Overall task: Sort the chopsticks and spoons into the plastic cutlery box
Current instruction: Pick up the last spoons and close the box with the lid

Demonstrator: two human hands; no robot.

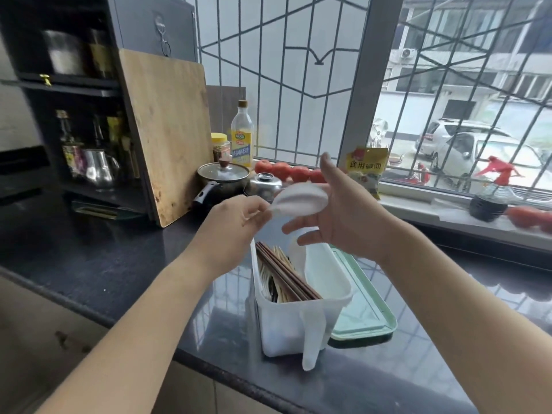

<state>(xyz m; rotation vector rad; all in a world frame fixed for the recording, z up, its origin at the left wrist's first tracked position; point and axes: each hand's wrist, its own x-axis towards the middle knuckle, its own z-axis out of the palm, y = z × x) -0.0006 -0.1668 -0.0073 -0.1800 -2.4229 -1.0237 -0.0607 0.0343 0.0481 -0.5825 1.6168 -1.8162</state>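
Above the cutlery box (298,318): left hand (236,222) pinches white spoon (301,198); right hand (343,210) fingers spread, cupping its bowl.

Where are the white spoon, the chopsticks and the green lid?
white spoon (301,198), head view, on its bowl.
chopsticks (286,276), head view, mid-shaft inside the box.
green lid (366,309), head view, on its flat top.

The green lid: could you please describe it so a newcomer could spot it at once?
Start at the window, then drop to the dark counter. There the white cutlery box holds chopsticks; the green lid lies flat against its right side, the only pale green thing.
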